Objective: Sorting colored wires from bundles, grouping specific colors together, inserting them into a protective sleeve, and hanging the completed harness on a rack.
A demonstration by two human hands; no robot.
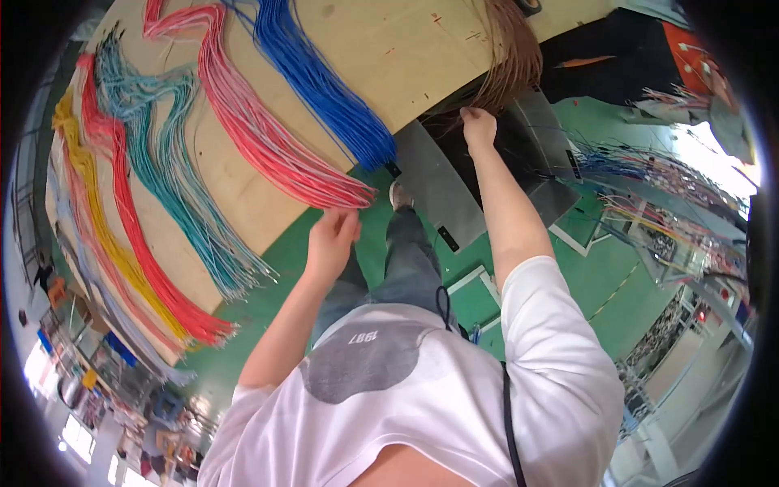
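My right hand [480,133] reaches forward, its fingers pinched at the loose ends of a brown wire bundle [513,61]. This bundle hangs over the table's edge. My left hand [331,243] is lower, its fingers curled together against the near end of a red and pink wire bundle [268,138]. Whether a wire is between those fingers is hidden. A blue wire bundle [324,89] lies between the two, its cut ends at the table edge.
Teal [166,162], red [134,227] and yellow wire bundles [93,195] lie on the wooden table [389,49]. A dark grey open bin [442,183] stands below its edge on the green floor [568,284]. Racks of coloured wires [641,174] and another person's hand [718,85] are at right.
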